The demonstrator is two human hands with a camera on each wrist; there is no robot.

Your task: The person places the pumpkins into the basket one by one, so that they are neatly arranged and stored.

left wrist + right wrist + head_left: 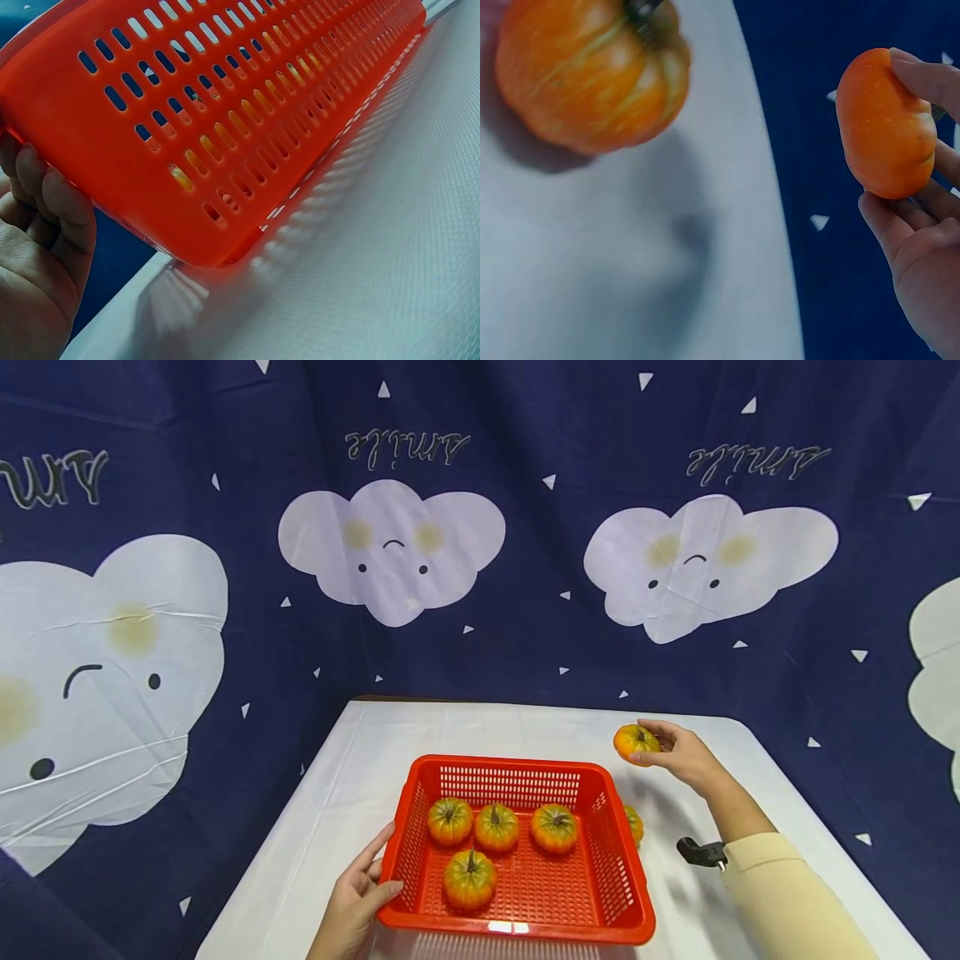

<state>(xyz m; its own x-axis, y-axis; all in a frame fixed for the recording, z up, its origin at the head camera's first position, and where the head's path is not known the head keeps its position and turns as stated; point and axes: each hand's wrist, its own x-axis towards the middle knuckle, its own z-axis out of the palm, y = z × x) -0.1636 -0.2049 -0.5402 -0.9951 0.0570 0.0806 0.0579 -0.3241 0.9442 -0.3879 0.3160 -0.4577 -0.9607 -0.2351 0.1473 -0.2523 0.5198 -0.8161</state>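
A red plastic basket (517,935) with slotted walls stands on the white table, several small orange-green pumpkins (469,880) inside it. My left hand (358,893) grips the basket's left side near the front corner, thumb over the rim. In the left wrist view, curled fingers (64,199) touch the basket wall (135,172). Beyond the basket's back right corner, my right hand (678,756) holds another small pumpkin (633,742) above the table. The right wrist view shows that pumpkin (885,127) between thumb and fingers.
One more pumpkin (634,825), partly hidden by the basket's right wall, lies on the white tablecloth (450,727). It appears large in the right wrist view. A dark blue curtain (525,652) printed with clouds hangs behind the table. A black wrist device (701,852) juts from the right sleeve.
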